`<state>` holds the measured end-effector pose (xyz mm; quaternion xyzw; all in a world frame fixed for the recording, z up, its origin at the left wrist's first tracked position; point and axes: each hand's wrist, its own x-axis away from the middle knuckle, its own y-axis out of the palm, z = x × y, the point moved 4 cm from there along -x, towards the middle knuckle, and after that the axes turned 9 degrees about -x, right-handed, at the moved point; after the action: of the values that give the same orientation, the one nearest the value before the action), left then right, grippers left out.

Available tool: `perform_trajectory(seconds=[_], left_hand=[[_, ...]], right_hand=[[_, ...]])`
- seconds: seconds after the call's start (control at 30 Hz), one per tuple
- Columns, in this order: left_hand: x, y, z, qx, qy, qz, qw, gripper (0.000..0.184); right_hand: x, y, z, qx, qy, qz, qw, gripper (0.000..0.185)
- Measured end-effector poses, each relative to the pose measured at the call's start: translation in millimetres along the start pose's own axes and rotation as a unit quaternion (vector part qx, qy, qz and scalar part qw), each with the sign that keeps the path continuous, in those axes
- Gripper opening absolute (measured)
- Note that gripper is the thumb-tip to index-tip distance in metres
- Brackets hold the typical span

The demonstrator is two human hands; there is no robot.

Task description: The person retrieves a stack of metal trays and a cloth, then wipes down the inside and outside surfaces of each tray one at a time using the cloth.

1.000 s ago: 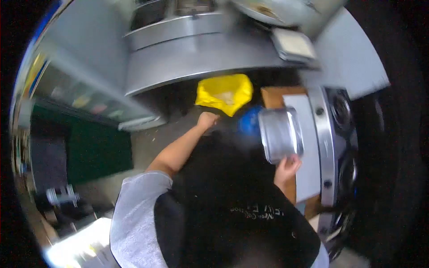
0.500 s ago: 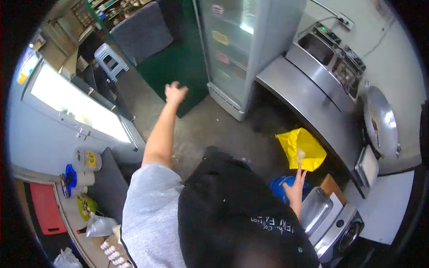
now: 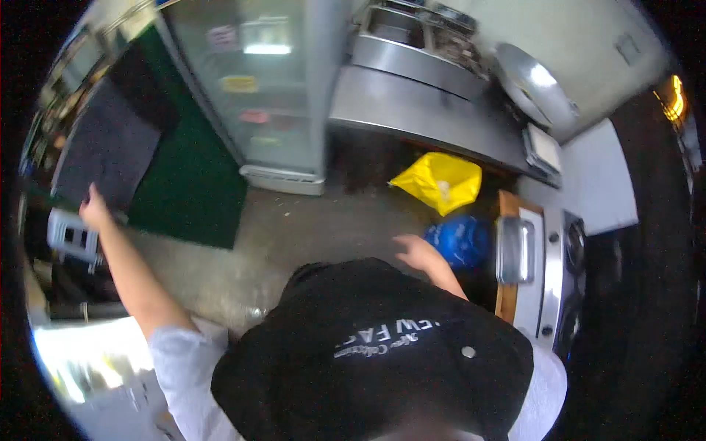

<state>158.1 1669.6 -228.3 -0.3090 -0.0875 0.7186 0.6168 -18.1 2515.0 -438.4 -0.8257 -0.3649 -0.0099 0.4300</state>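
My left hand (image 3: 94, 209) is stretched far out to the left, close to the grey cloth-like sheet (image 3: 110, 140) on the green panel (image 3: 202, 187) and just above a grey plastic stool (image 3: 73, 234). Its fingers look extended, with nothing visible in them; whether it touches the sheet I cannot tell. My right hand (image 3: 421, 253) is slightly blurred, its fingers pointing left and apparently empty. It lies beside a blue bag-like object (image 3: 460, 241), below an open yellow bag (image 3: 457, 178) with something pale and crumpled in it.
A glass-door fridge (image 3: 287, 95) stands ahead. Right of it runs a steel counter (image 3: 412, 103) with a fryer (image 3: 397, 51), a large wok (image 3: 529, 81) and a scale (image 3: 543, 151). A lidded metal tray (image 3: 516, 250) sits near a stove (image 3: 570, 279) on my right.
My view has turned to the left, so the fridge and counter sit differently. My left hand has reached farther left, to the grey sheet; my right hand has drawn away from the yellow bag.
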Motion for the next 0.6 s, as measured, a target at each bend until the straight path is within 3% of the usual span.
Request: perform_trajectory(seconds=[0.07,0.13,0.27,0.33,0.37,0.47,0.5,0.57,0.6], left_hand=[[-9,5,-3,-0.182,0.024,0.116,0.976,0.071],[-9,20,-16,-0.210,0.066,0.189,0.957,0.071],[-1,-3,-16,-0.131,0.032,0.346,0.928,0.069],[1,-15,-19,-0.015,-0.013,0.313,0.949,0.066],[6,-24,-10,-0.070,0.002,0.300,0.951,0.060],[-7,-32,-34,-0.066,0.091,0.289,0.951,0.046],[-4,-42,-33,-0.067,0.093,0.290,0.950,0.046],[22,-64,-18,-0.094,0.182,0.267,0.942,0.037],[27,-71,-21,0.045,0.198,0.206,0.957,0.034]], right_hand=[[-5,6,-26,0.000,0.022,-0.004,1.000,0.055],[-12,28,-48,0.000,0.008,-0.043,0.999,0.055],[-22,44,-81,0.019,-0.006,-0.023,1.000,0.054],[-28,54,-86,0.047,0.047,-0.025,0.997,0.052],[-30,60,-90,0.048,0.037,-0.026,0.998,0.051],[-43,71,-112,0.004,0.049,-0.061,0.997,0.049],[-45,76,-111,-0.014,0.010,-0.041,0.999,0.048],[-51,76,-116,0.007,0.010,-0.041,0.999,0.047],[-52,76,-119,0.029,0.013,-0.043,0.999,0.047]])
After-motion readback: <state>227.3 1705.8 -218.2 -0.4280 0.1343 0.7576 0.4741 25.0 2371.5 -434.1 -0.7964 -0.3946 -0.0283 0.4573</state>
